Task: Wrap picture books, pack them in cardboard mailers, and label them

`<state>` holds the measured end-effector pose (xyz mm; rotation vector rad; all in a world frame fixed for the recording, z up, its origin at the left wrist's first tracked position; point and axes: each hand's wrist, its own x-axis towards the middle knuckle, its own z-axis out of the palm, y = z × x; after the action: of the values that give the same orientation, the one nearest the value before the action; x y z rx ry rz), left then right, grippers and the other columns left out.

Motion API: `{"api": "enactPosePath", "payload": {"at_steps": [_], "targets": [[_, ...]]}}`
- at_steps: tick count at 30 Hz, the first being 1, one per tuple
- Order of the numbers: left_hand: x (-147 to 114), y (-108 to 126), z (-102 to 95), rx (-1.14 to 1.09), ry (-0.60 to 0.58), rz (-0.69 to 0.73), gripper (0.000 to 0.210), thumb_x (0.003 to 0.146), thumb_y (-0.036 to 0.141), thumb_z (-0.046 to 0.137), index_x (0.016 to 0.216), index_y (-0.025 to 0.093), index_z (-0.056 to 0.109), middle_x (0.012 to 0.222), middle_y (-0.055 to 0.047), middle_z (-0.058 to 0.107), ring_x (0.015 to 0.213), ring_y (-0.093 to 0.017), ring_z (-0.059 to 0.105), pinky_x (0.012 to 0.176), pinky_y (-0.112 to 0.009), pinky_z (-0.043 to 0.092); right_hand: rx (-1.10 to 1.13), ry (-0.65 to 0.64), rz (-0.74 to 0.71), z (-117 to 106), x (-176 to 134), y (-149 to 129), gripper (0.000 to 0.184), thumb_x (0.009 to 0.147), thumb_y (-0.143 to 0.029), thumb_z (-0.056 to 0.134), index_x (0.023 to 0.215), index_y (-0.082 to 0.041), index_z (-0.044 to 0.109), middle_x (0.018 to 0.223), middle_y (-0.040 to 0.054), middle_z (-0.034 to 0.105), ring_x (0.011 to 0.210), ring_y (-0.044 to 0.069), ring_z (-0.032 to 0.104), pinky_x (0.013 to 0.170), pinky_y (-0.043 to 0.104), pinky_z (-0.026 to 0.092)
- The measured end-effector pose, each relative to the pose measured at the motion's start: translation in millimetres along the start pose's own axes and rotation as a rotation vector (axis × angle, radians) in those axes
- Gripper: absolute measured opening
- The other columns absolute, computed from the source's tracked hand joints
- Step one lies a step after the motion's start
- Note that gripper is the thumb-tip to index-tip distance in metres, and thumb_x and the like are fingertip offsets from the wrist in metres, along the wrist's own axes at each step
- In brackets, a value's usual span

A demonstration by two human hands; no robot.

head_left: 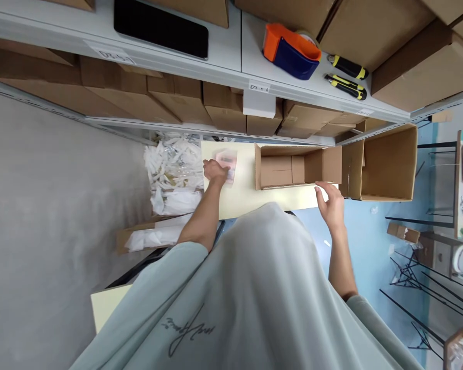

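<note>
My left hand (216, 170) is at the left end of the pale yellow table (245, 200), closed on a flat, pinkish packet (228, 158) with a thumb over it. The packet is smeared by motion, so its kind cannot be made out. An open cardboard box (280, 169) stands on the right part of the table, and its visible inside holds nothing. My right hand (331, 203) is beside the box's near right corner, fingers apart and holding nothing; fingertips are at the box's edge, but whether they touch it I cannot tell.
Above the table runs a shelf with a black phone (160, 28), an orange and blue tape dispenser (291, 51), and two cutters (347, 77). Cardboard boxes (224, 108) fill the level below. White scraps (175, 164) lie left; a large open carton (388, 164) stands right.
</note>
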<state>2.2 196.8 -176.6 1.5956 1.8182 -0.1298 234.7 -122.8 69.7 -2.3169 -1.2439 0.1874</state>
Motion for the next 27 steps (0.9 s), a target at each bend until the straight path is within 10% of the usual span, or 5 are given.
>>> {"api": "enactPosePath", "payload": {"at_steps": [7, 11, 15, 21, 27], "targets": [[-53.1, 2.6, -54.6, -0.077, 0.152, 0.174, 0.015, 0.098, 0.025, 0.077, 0.089, 0.021, 0.066, 0.109, -0.009, 0.072, 0.104, -0.026, 0.070, 0.104, -0.040, 0.056, 0.161, -0.052, -0.101, 4.3, 36.3, 18.6, 0.049, 0.120, -0.062, 0.053, 0.119, -0.025, 0.086, 0.123, 0.0143, 0.090, 0.117, 0.035, 0.084, 0.106, 0.058, 0.067], [-128.5, 11.0, -122.1, -0.425, 0.395, 0.493, 0.020, 0.095, 0.039, 0.087, 0.091, 0.022, 0.076, 0.090, -0.001, 0.066, 0.084, -0.021, 0.064, 0.084, -0.036, 0.056, 0.403, -0.149, -0.136, 5.9, 64.2, 4.1, 0.047, 0.117, -0.067, 0.058, 0.124, -0.030, 0.087, 0.130, 0.0112, 0.088, 0.125, 0.033, 0.082, 0.108, 0.055, 0.070], [-215.0, 56.9, -158.0, -0.655, 0.330, 0.685, 0.033, 0.094, 0.056, 0.094, 0.096, 0.025, 0.084, 0.098, -0.001, 0.074, 0.090, -0.021, 0.070, 0.079, -0.036, 0.059, 0.749, -0.299, -0.108, 6.2, 84.4, -20.8, 0.056, 0.105, -0.075, 0.076, 0.141, -0.032, 0.081, 0.144, 0.0092, 0.084, 0.135, 0.030, 0.080, 0.119, 0.050, 0.068], [-253.7, 124.6, -106.3, -0.839, -0.003, 0.653, 0.050, 0.086, 0.068, 0.099, 0.096, 0.022, 0.084, 0.098, -0.004, 0.078, 0.090, -0.022, 0.077, 0.074, -0.032, 0.064, 1.124, -0.501, 0.036, 15.7, 95.0, -8.4, 0.067, 0.091, -0.085, 0.085, 0.127, -0.028, 0.080, 0.123, 0.0070, 0.087, 0.116, 0.027, 0.083, 0.104, 0.044, 0.072], [-253.0, 137.0, -52.6, -0.849, -0.108, 0.604, 0.071, 0.081, 0.070, 0.101, 0.130, 0.025, 0.076, 0.128, -0.011, 0.082, 0.097, -0.022, 0.083, 0.085, -0.034, 0.070, 1.166, -0.257, 0.185, 13.6, 87.1, 42.7, 0.056, 0.093, -0.081, 0.086, 0.113, -0.029, 0.076, 0.115, 0.0056, 0.085, 0.115, 0.026, 0.082, 0.104, 0.042, 0.071]]}}
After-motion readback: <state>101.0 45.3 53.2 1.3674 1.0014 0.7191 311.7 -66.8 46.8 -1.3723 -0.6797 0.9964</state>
